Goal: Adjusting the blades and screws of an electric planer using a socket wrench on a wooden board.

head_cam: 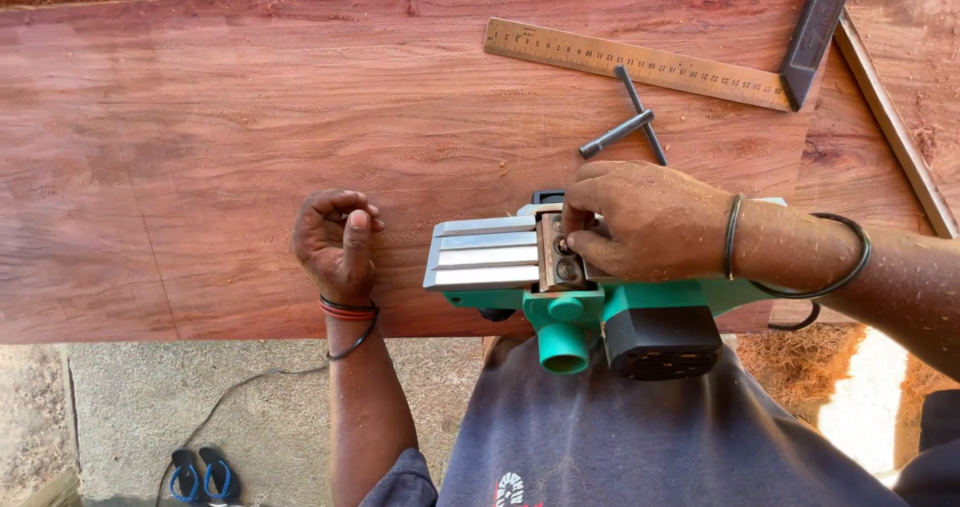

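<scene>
Even soft daylight, sharp focus, faint shadows on the reddish-brown wooden board [200, 147], overexposed sunlit patch below its right end

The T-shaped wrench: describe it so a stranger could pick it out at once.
On the reddish wooden board, look just below the steel try square and above the right hand. The T-shaped wrench lies there: two dark crossed metal rods, unlike the flat, graduated blade beside it.

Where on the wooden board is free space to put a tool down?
The board is bare left of the left hand. It is crowded on the right: the planer under the right hand, the T-wrench and the try square.
</scene>
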